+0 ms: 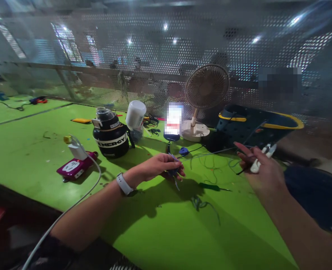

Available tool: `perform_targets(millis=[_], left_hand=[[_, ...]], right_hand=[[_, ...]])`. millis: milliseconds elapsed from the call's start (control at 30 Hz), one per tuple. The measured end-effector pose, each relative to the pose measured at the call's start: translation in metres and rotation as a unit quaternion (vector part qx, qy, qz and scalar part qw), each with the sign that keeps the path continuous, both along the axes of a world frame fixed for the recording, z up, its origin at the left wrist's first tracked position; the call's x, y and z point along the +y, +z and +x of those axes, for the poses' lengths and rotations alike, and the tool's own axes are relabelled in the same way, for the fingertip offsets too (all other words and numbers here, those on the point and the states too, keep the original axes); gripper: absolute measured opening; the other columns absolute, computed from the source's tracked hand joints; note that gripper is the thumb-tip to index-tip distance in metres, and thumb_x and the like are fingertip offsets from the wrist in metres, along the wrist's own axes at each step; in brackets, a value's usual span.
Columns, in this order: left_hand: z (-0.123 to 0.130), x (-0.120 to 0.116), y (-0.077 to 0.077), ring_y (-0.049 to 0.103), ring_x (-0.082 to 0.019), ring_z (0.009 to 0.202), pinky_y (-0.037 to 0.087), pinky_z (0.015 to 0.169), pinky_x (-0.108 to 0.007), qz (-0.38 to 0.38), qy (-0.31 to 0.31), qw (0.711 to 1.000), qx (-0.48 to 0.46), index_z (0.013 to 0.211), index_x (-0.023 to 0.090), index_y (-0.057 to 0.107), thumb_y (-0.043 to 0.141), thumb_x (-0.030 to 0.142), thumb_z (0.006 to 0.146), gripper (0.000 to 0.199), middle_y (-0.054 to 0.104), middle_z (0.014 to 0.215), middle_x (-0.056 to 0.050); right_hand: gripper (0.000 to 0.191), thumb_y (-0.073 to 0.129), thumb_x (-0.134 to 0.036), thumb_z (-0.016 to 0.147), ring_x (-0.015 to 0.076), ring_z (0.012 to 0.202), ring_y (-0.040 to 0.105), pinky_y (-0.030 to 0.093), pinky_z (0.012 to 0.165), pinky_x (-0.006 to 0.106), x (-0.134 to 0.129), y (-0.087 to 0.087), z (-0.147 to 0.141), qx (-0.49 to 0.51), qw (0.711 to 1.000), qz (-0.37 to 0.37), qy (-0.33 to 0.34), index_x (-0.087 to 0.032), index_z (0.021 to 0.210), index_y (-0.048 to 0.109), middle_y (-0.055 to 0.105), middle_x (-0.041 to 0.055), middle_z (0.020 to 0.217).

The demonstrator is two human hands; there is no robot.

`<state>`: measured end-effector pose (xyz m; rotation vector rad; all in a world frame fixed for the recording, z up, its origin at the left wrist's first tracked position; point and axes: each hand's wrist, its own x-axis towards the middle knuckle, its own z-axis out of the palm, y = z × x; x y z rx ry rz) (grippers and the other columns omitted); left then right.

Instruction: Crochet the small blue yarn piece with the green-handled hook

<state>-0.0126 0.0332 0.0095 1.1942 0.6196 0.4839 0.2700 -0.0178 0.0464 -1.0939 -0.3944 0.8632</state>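
Note:
My left hand, with a white watch band at its wrist, pinches a small dark blue piece; a short pale end hangs below it, and its kind is not clear. To the right, my right hand is closed around a white-handled cutting tool, perhaps snips, its tip pointing up and away. The index finger is stretched out. A thin grey cord stretches between the two hands. On the green table under them lie a green-handled screwdriver and a tangled bit of cord.
Behind my hands stand a black jug, a white bottle, a lit phone on a stand, and a fan. A dark basket with yellow handles is at right. A purple power strip trails a white cable leftward.

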Motion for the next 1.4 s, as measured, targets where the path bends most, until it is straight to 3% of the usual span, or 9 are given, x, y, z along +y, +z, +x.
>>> perform_targets(millis=[233,467,633,767,900,1000,1100,1233,1400], left_hand=[[0.000,-0.001,0.002,0.070,-0.014,0.070,0.055,0.063,-0.025,-0.002,-0.015,1.000,0.002,0.084,0.012,0.069,0.076,0.039,0.077,0.028,0.075,0.086,-0.009],[-0.001,-0.001,0.002,0.070,-0.014,0.070,0.055,0.063,-0.026,0.009,-0.012,1.000,0.012,0.087,0.012,0.070,0.074,0.039,0.079,0.029,0.075,0.087,-0.008],[0.007,-0.006,-0.004,0.068,-0.014,0.064,0.049,0.056,-0.025,0.047,-0.004,0.998,0.039,0.104,0.013,0.063,0.074,0.036,0.079,0.036,0.076,0.084,-0.009],[0.017,-0.020,-0.009,0.065,-0.012,0.062,0.045,0.054,-0.022,0.127,0.039,0.990,0.046,0.109,0.015,0.053,0.074,0.031,0.079,0.040,0.075,0.079,-0.006],[0.026,-0.035,-0.014,0.063,-0.011,0.058,0.046,0.054,-0.022,0.153,0.027,0.988,0.027,0.122,0.017,0.044,0.072,0.025,0.079,0.052,0.071,0.073,-0.001],[0.029,-0.042,-0.015,0.063,-0.011,0.059,0.044,0.054,-0.021,0.181,0.026,0.983,0.029,0.132,0.018,0.039,0.072,0.017,0.077,0.064,0.068,0.070,0.002],[0.029,-0.043,-0.014,0.067,-0.014,0.067,0.048,0.059,-0.023,0.175,0.019,0.984,0.022,0.136,0.017,0.037,0.072,0.019,0.078,0.068,0.070,0.073,0.000],[0.026,-0.038,-0.012,0.072,-0.017,0.078,0.055,0.068,-0.028,0.091,0.012,0.996,-0.009,0.135,0.014,0.042,0.071,0.022,0.082,0.061,0.075,0.093,-0.010],[0.025,-0.035,-0.013,0.073,-0.016,0.079,0.057,0.070,-0.028,0.012,0.010,0.999,-0.032,0.124,0.012,0.054,0.071,0.022,0.083,0.046,0.077,0.095,-0.013]], right_hand=[[0.019,0.045,-0.008,0.091,0.0093,0.060,0.067,0.044,0.049,0.018,0.000,-0.002,0.003,-0.065,0.997,0.018,-0.043,-0.020,0.078,0.050,0.073,0.0045,0.088],[0.011,0.049,-0.015,0.088,0.0095,0.054,0.061,0.039,0.048,0.023,0.001,-0.005,0.022,-0.249,0.965,0.002,-0.079,-0.023,0.082,0.053,0.072,0.0031,0.098],[0.013,0.080,-0.012,0.063,0.0082,0.038,0.033,0.018,0.046,0.026,-0.007,-0.009,0.016,-0.443,0.892,-0.092,0.000,-0.021,0.068,0.072,0.050,-0.0046,0.043],[0.015,0.078,-0.033,0.071,0.0135,0.053,0.052,0.032,0.051,0.025,-0.022,-0.017,-0.024,-0.512,0.851,-0.091,0.073,-0.025,0.083,0.076,0.067,-0.0001,0.064],[0.037,0.073,-0.047,0.076,0.0194,0.073,0.066,0.048,0.063,0.029,-0.039,-0.029,-0.068,-0.476,0.811,-0.043,0.337,-0.022,0.102,0.071,0.075,0.0046,0.091],[0.031,0.070,-0.049,0.078,0.0187,0.069,0.063,0.047,0.062,0.030,-0.043,-0.035,-0.082,-0.463,0.817,-0.033,0.342,-0.019,0.086,0.071,0.071,0.0033,0.078],[0.035,0.070,-0.052,0.077,0.0164,0.062,0.059,0.044,0.056,0.028,-0.040,-0.034,-0.080,-0.412,0.862,-0.031,0.295,-0.018,0.071,0.068,0.063,0.0004,0.063],[0.038,0.078,-0.054,0.068,0.0130,0.054,0.055,0.038,0.048,0.025,-0.034,-0.030,-0.070,-0.310,0.924,-0.035,0.223,-0.018,0.077,0.069,0.057,-0.0035,0.054],[0.039,0.083,-0.052,0.062,0.0047,0.039,0.032,0.022,0.037,0.023,-0.028,-0.032,-0.066,-0.255,0.952,-0.023,0.169,-0.019,0.078,0.069,0.062,-0.0037,0.058]])
